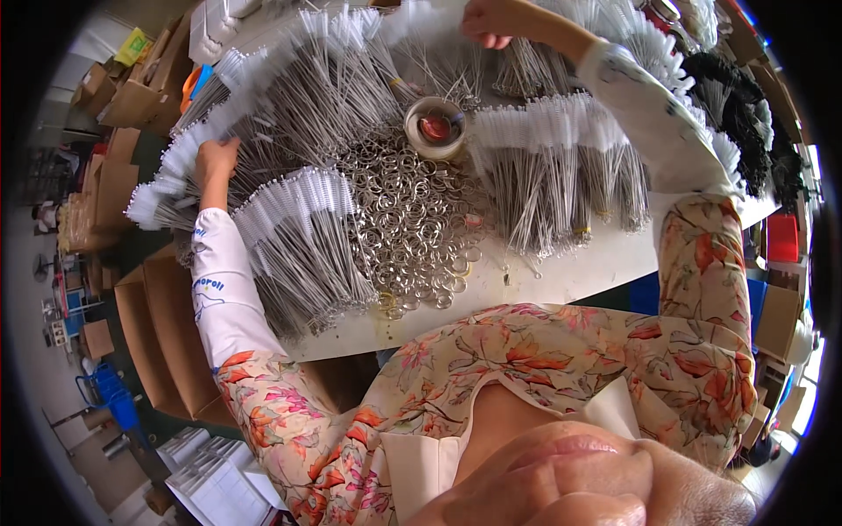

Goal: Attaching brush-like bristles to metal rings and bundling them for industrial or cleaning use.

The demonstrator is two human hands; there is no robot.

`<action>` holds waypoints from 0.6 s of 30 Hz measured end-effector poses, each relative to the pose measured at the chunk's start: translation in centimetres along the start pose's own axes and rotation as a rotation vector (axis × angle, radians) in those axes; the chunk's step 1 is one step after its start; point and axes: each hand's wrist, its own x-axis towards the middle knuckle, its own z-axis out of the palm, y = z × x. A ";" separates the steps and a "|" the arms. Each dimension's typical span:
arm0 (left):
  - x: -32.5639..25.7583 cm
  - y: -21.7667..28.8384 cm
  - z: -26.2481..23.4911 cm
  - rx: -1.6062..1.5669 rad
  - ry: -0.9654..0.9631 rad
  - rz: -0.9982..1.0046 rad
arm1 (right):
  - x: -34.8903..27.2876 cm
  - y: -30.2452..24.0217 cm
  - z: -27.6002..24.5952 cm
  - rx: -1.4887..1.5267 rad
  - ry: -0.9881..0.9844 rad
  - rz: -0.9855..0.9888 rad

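My left hand reaches into the left side of the pile, its fingers curled down around thin wire-handled brushes with white bristle heads. Their tips are partly hidden there. At the far side of the table, my right hand is closed above more white brushes; whatever it may hold is hidden. A heap of metal split rings lies between the two hands, nearer to me. Behind the rings stands a round bowl with something red inside.
Brush bundles flank the rings on the left, and others on the right. Black brushes lie at the far right. The white table has its front edge near my body. Open cardboard boxes stand left of it.
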 end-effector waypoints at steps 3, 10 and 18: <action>0.5 -2.3 -0.3 0.197 0.168 -0.049 | 5.8 -1.6 3.8 -0.089 0.150 0.098; -0.4 -1.7 -0.8 -0.028 0.081 -0.101 | 10.1 -0.4 6.4 -0.068 0.231 0.309; -5.3 2.7 -2.9 -0.123 -0.162 0.134 | 8.2 1.9 2.8 0.086 0.494 0.294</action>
